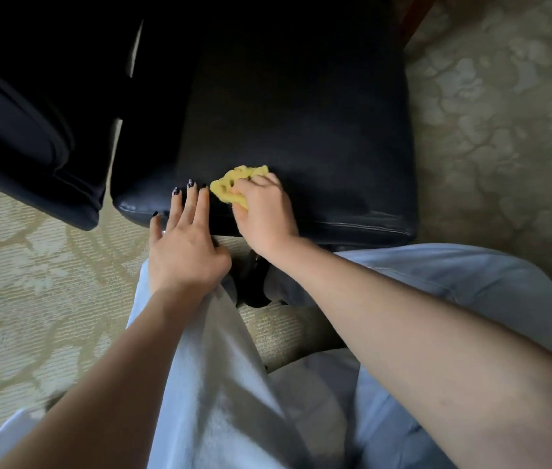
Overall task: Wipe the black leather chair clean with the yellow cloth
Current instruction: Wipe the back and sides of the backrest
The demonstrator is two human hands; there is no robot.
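Observation:
The black leather chair (pixel 301 113) fills the upper middle of the view, its padded seat facing me. My right hand (pixel 264 211) grips the crumpled yellow cloth (pixel 234 184) and holds it against the seat close to its front edge. My left hand (pixel 183 238) rests flat beside it on the seat's front left edge, fingers straight, their tips almost touching the cloth.
A second black leather chair (pixel 31 130) stands just to the left, a narrow gap apart. A pale patterned carpet (pixel 504 130) covers the floor all around. My legs in light blue trousers (pixel 453 286) crouch right in front of the chair.

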